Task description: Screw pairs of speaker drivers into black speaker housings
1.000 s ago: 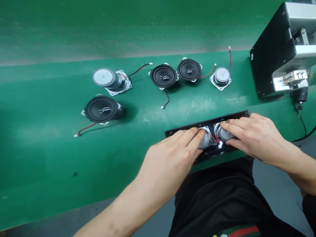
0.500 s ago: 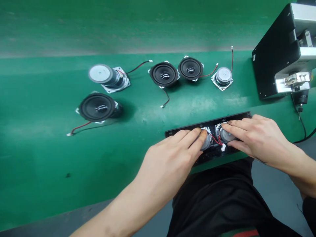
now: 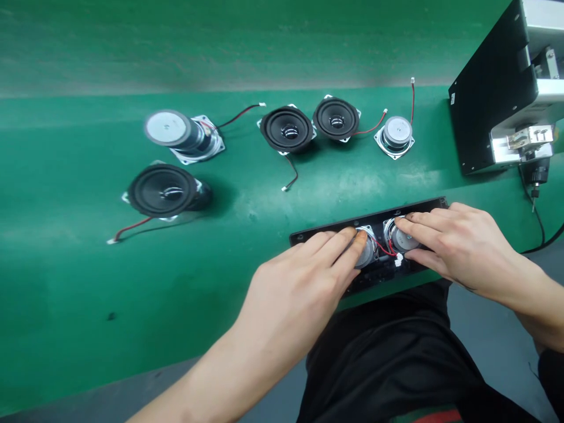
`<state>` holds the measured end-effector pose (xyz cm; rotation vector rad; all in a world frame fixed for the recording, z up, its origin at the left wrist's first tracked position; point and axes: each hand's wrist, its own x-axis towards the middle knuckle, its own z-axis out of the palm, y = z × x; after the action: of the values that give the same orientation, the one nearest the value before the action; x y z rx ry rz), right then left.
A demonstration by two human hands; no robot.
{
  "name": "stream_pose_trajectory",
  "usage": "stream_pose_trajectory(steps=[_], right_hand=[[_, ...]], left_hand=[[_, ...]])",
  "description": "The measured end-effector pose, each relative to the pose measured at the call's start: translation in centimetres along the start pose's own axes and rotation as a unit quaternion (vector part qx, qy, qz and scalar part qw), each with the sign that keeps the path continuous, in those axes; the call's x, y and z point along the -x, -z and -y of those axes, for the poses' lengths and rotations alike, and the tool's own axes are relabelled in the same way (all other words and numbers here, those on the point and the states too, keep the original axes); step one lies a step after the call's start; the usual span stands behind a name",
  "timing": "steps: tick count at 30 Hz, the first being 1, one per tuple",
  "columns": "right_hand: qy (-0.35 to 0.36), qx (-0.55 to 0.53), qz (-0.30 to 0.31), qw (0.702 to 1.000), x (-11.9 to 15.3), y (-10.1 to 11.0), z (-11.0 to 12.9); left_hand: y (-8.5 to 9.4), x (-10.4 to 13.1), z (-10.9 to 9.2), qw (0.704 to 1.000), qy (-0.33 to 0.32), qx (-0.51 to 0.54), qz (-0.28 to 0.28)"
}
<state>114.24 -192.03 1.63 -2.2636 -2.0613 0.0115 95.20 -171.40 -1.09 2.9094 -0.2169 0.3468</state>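
A long black panel lies at a slant near the bench's front edge, with two speakers set face down in it. My left hand has its fingers closed round the left speaker. On the right speaker rest the closed fingers and thumb of my right hand. Red wires with white connectors meet between the two speakers. My left hand hides part of the panel and of the left speaker.
On the green bench stand several loose speakers: two at left, two black cones mid-back and a small face-down one. A black and silver machine with a cable is at the right.
The view has shifted slightly, so the loose speakers appear a little further left. Both hands keep their hold on the speakers in the panel.
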Motion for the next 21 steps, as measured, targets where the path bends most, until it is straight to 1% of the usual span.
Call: stream_pose_trajectory(steps=[5, 9, 15, 21], right_hand=[[-0.007, 0.0, 0.015, 1.0, -0.1, -0.1, 0.1], [-0.008, 0.002, 0.014, 1.0, -0.1, -0.4, 0.0], [-0.012, -0.005, -0.009, 1.0, 0.3, -1.2, -0.1], [-0.005, -0.006, -0.037, 0.999, 0.5, -2.2, -0.5]], left_hand=[[0.0, 0.1, 0.1, 1.0, -0.006, -0.004, 0.011], [0.0, 0.1, 0.3, 1.0, -0.004, 0.009, 0.018], [0.1, -0.2, 0.4, 1.0, -0.013, -0.024, 0.016], [-0.3, 0.1, 0.6, 0.999, 0.0, -0.027, 0.031]])
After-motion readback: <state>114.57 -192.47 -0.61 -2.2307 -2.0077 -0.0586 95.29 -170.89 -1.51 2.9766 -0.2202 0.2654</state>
